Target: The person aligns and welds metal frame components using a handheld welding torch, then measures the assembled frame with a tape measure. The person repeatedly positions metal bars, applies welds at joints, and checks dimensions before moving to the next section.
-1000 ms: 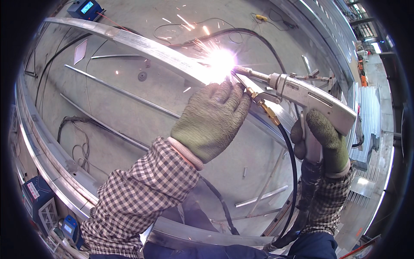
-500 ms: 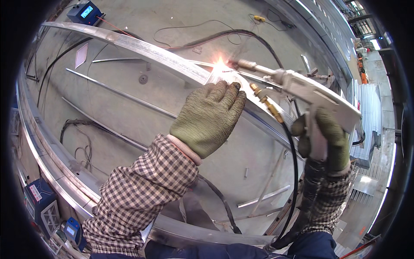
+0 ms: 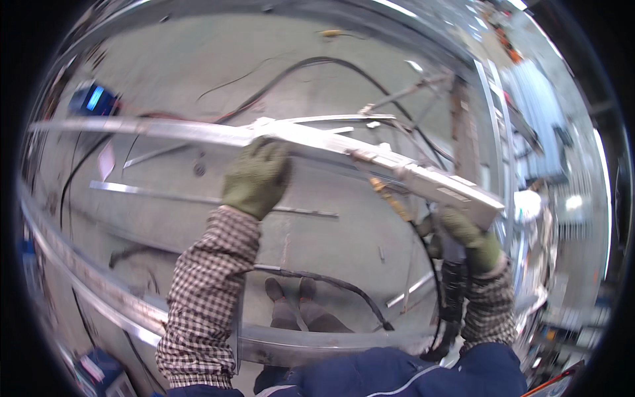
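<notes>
Green-gloved left hand (image 3: pixel 256 177), mine: fingers extended and lying side by side, tips at the near edge of the beam (image 3: pixel 188 131); blurred, so whether they press or merely rest I cannot tell. Green-gloved right hand (image 3: pixel 475 239), mine: fingers wrapped around the handle (image 3: pixel 452 249) of the torch (image 3: pixel 453 190). Torch: pale metal, slanting up and leftward from my grip, its nozzle (image 3: pixel 360 156) over or against the beam's near side; contact unclear. Brass fitting (image 3: pixel 391 198), one: slung beneath the torch, leading into a thin black hose (image 3: pixel 437 291). Black-wrapped cable (image 3: pixel 453 286), one: running down from the handle. Sleeves (image 3: pixel 210 268), brown-and-cream check, on both my arms. Beam: long, silvery, crossing ahead of me from far left to under the torch. Second beam (image 3: pixel 337 340), grey: crosswise, close to my navy clothing (image 3: pixel 377 374). Shoes (image 3: pixel 274 289), dark, a pair: on the grey floor (image 3: pixel 344 248), beyond the second beam. Flat bar (image 3: pixel 152 190), metal: on the floor, left. Disc (image 3: pixel 200 170), small, dark: between the bar and the beam. Blue box (image 3: pixel 94 99) with lit screen: far left. Thick cable (image 3: pixel 311 62), black: looping beyond the beam. Ribbed sheets (image 3: pixel 534 116), bluish: stacked, far right.
</notes>
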Action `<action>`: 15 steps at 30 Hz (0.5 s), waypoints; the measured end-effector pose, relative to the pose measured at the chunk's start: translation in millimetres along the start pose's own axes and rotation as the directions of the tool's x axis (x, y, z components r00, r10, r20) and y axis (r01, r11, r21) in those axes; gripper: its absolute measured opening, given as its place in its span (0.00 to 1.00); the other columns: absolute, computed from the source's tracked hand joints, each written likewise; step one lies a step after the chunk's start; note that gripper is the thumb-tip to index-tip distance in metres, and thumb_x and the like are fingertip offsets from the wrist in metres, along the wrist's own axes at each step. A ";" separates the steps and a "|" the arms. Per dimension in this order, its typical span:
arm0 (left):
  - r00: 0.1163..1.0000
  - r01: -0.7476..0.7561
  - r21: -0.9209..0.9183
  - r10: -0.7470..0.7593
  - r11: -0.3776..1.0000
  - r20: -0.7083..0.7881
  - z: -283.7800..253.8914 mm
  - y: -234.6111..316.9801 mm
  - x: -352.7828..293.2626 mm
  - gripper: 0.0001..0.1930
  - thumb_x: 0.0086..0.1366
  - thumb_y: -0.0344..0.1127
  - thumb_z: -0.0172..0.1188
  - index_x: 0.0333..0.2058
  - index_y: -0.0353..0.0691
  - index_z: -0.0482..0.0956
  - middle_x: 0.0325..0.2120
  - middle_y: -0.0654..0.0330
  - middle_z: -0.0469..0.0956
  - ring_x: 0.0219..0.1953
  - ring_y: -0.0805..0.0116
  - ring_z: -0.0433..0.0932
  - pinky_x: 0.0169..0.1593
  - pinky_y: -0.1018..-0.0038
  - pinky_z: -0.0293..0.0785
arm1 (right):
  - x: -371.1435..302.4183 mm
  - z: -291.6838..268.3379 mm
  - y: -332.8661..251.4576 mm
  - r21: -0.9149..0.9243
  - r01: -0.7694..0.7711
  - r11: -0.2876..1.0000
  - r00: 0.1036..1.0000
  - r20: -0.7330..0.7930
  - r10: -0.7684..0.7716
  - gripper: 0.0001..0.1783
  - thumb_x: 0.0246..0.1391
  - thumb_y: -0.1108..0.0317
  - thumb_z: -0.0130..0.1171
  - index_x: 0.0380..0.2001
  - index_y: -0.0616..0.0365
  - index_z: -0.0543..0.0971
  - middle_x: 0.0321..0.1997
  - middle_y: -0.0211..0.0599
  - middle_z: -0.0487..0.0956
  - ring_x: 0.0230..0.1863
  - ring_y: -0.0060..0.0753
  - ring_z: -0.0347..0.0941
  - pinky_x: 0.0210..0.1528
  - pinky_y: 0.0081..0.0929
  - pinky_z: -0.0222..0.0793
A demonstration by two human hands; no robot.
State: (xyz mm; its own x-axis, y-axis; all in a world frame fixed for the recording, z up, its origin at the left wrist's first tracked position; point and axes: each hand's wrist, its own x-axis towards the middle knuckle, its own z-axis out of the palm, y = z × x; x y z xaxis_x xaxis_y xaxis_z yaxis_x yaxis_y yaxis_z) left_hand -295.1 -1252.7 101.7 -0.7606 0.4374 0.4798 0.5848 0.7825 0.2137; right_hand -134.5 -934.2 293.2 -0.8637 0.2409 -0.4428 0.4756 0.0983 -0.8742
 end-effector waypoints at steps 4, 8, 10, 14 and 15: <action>0.999 -0.039 -0.103 0.035 0.994 -0.040 0.5 -8.8 -7.2 0.16 0.71 0.38 0.68 0.56 0.45 0.86 0.52 0.56 0.88 0.58 0.55 0.85 0.58 0.58 0.84 | -37.7 -30.2 79.1 -0.130 -0.093 0.987 0.968 0.220 0.121 0.24 0.69 0.56 0.73 0.58 0.63 0.84 0.36 0.32 0.86 0.31 0.21 0.80 0.33 0.24 0.78; 0.999 0.007 -0.123 -0.003 0.992 0.033 1.0 -12.5 -14.1 0.20 0.71 0.37 0.67 0.60 0.43 0.85 0.55 0.52 0.87 0.59 0.50 0.84 0.63 0.57 0.80 | -62.4 -42.8 171.3 -0.053 0.049 0.997 0.979 0.201 -0.038 0.31 0.68 0.53 0.75 0.66 0.58 0.82 0.42 0.29 0.87 0.33 0.18 0.80 0.35 0.25 0.78; 0.995 0.080 -0.166 -0.069 0.983 0.068 -0.8 -8.1 -18.4 0.23 0.71 0.37 0.68 0.62 0.40 0.83 0.56 0.48 0.85 0.59 0.47 0.84 0.63 0.56 0.80 | -51.8 -53.4 207.1 -0.038 -0.170 0.985 0.981 0.093 0.173 0.30 0.67 0.52 0.76 0.65 0.55 0.83 0.40 0.28 0.86 0.32 0.18 0.80 0.33 0.24 0.76; 0.874 0.464 -0.375 -0.344 0.802 0.344 -46.1 -1.9 -67.3 0.25 0.72 0.36 0.69 0.64 0.33 0.81 0.60 0.43 0.83 0.60 0.50 0.84 0.64 0.59 0.79 | -69.1 -62.5 263.6 0.057 -0.348 0.936 0.929 -0.112 0.352 0.29 0.65 0.52 0.77 0.63 0.51 0.84 0.37 0.28 0.86 0.30 0.18 0.78 0.30 0.24 0.73; 0.874 0.452 -0.308 -0.346 0.837 0.342 -60.8 -4.9 -84.1 0.25 0.73 0.35 0.69 0.65 0.32 0.80 0.60 0.43 0.82 0.61 0.52 0.84 0.65 0.60 0.79 | -71.6 -63.9 273.2 0.098 -0.356 0.929 0.919 -0.146 0.367 0.29 0.64 0.52 0.78 0.64 0.50 0.83 0.37 0.28 0.86 0.29 0.18 0.78 0.30 0.24 0.72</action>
State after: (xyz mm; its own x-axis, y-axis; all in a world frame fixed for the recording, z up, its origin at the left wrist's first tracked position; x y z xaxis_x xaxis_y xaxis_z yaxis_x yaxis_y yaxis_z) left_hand -216.9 -1320.3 112.0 -0.9633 0.2630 0.0545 0.2329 0.7167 0.6573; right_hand 67.9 -863.0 98.8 -0.5944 0.3988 -0.6983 0.7330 -0.0886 -0.6745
